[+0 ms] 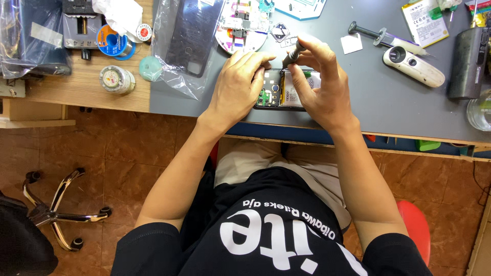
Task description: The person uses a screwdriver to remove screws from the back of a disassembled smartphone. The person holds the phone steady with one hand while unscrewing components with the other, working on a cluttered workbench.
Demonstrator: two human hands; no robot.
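Your left hand [240,87] presses down flat on the left half of the opened phone [286,91], fingers together, pinning it to the grey tabletop [388,102] near the front edge. Your right hand [322,84] is pinched shut on a small dark screwdriver [293,55], its tip angled down at the phone's top edge, at 12 o'clock from the battery.

The risks, as I judge them:
- The tip may slip off a screw head and scratch the green circuit board or stab the battery, if you lean on it at that slant.
- A loosened screw may roll off, since the phone sits close to the edge at 6 o'clock.
- The 2 hands crowd the phone and hide the tip from you.

The syringe [381,37] at 2 o'clock and the bagged back cover [192,36] at 10 o'clock lie well apart.
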